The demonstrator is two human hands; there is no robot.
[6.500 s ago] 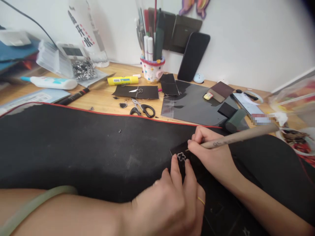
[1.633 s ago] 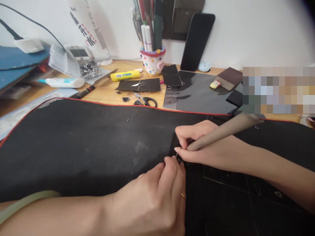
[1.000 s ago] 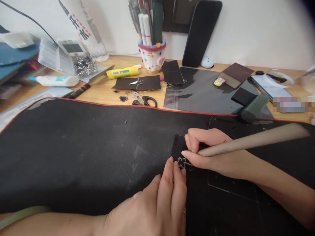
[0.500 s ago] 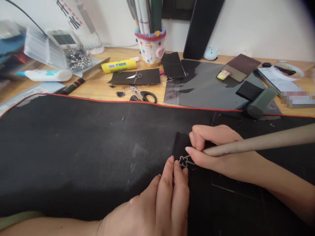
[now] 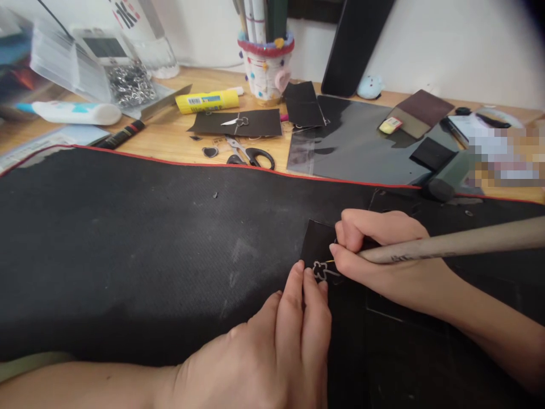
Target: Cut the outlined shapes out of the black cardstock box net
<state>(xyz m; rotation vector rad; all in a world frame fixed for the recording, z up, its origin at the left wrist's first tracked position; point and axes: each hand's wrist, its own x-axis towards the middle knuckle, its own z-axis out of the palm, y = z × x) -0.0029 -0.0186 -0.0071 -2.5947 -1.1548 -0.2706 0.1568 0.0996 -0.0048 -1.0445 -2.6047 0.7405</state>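
Note:
My left hand [image 5: 276, 341] lies with its fingers stretched out, fingertips pressing on a small black card [image 5: 315, 237] on the dark mat [image 5: 162, 238]. Just past those fingertips the card carries a pale flower-like outline [image 5: 319, 270] with a short stem. My right hand [image 5: 383, 267] is closed in a writing grip around a pen-shaped tool [image 5: 451, 243] with a thick beige shaft. The tool's thin yellowish tip points left, close to the upper right of the outline. Whether the tip touches the card I cannot tell.
Beyond the mat's red edge lie scissors [image 5: 251, 156], a yellow glue stick [image 5: 208, 102], a black strip with a light cut-out shape [image 5: 259, 126], and a dark glossy sheet [image 5: 353, 145]. A decorated pen cup [image 5: 264, 74] and a clear box of metal rings [image 5: 130, 85] stand behind.
The view has shifted slightly, so most desk items sit a little higher. Both hands keep their places at the card, and the tool stays in my right hand.

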